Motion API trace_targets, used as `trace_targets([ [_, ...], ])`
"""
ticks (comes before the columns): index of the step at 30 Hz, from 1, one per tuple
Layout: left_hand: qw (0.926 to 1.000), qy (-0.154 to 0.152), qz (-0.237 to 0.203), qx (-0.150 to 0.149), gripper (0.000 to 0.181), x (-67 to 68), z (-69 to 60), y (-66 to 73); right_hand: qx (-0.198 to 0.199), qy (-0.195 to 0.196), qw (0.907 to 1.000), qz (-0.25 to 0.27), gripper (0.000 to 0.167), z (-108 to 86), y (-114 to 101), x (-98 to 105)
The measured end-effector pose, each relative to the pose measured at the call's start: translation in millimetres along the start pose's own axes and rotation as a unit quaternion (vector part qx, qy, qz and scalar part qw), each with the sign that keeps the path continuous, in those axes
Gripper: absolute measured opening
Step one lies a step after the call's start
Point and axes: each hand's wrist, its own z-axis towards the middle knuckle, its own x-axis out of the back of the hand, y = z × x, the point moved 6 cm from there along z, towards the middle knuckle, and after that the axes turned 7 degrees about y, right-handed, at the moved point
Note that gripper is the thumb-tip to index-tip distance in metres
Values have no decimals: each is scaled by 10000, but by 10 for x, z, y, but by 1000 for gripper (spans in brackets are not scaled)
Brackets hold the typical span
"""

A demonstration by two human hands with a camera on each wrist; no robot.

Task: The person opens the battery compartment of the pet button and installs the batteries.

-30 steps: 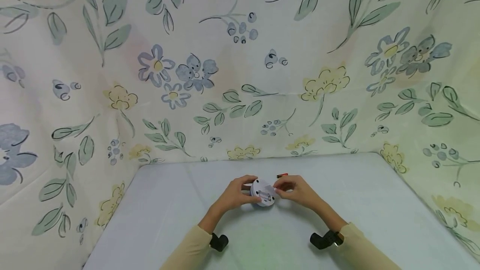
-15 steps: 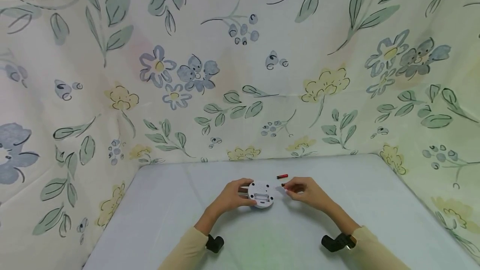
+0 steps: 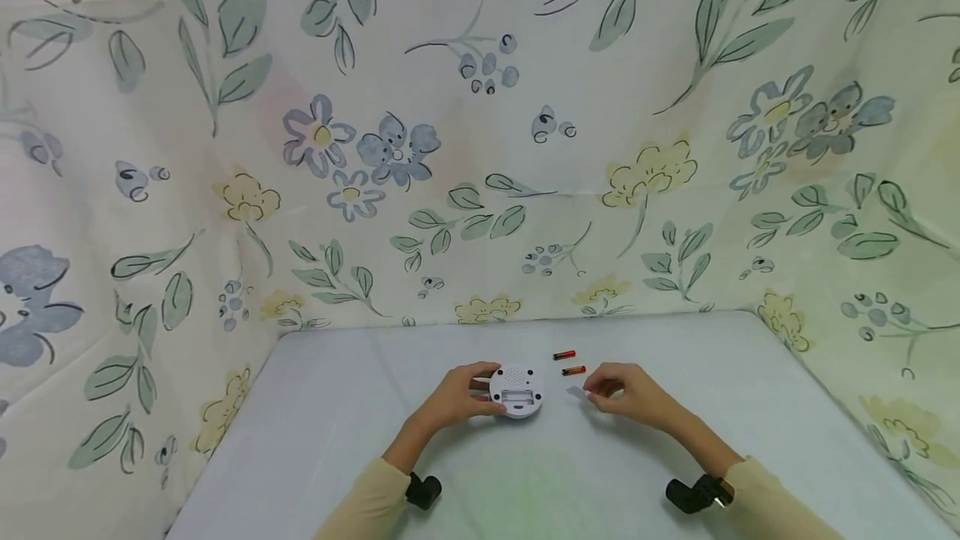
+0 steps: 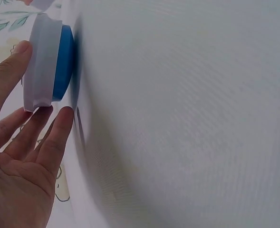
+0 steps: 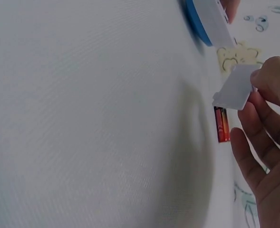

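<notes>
A round white device [image 3: 516, 401] lies on the table with its battery slot facing up and no battery visible inside. The left hand [image 3: 459, 395] grips its left side between thumb and fingers; the left wrist view shows the white body [image 4: 43, 61] over a blue part [image 4: 63, 64], with the left hand [image 4: 30, 142] around it. Between thumb and fingertips the right hand [image 3: 630, 395] pinches a small white cover [image 3: 577, 392], right of the device. In the right wrist view the cover [image 5: 236, 88] is a thin plate held by the right hand [image 5: 268, 128].
Two red and black batteries, one [image 3: 564, 354] farther back and one [image 3: 573, 371] nearer, lie on the table [image 3: 337, 407] just beyond the right hand's fingertips. A floral cloth [image 3: 480, 148] hangs behind and beside the table.
The right hand has moved right, away from the device, with the cover, and a second battery now lies on the table. The left hand has set the device flatter and slightly left.
</notes>
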Motion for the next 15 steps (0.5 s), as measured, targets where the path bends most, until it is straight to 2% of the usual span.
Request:
trace_targets([
  [10, 9999, 0, 15, -114, 70, -2, -5, -2, 298, -164, 9990, -286, 15, -106, -74, 88],
  [15, 9999, 9, 18, -168, 69, 4, -2, 3, 310, -490, 9979, -304, 17, -138, -87, 43],
])
